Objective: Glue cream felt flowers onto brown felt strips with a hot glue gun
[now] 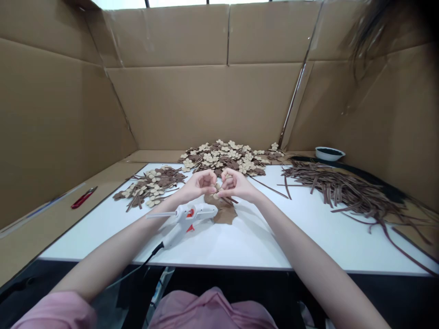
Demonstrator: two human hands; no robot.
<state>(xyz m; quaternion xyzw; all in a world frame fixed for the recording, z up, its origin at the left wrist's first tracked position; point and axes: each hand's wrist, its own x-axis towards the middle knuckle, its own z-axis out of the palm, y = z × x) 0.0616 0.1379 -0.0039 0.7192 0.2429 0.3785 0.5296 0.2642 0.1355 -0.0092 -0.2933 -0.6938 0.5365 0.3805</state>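
My left hand (201, 183) and my right hand (236, 185) meet over the middle of the white board, fingertips pinched on a small beige flower (218, 188) between them. A brown strip (230, 199) sticks out below my right fingers; whether it is joined to the flower I cannot tell. Under the hands lies a brown patch with an uneven edge (224, 214). Close to my left wrist, a white glue gun (197, 214) with a red trigger rests on the board, a clear glue stick in its back and its nozzle end towards the patch.
Loose beige and brown flowers (222, 157) are heaped at the back. Flowers with strips (154, 183) lie at the left, brown strips (339, 187) at the right. A white bowl (329, 154) stands back right, a red cutter (84, 198) far left. Cardboard walls (206, 100) surround the board.
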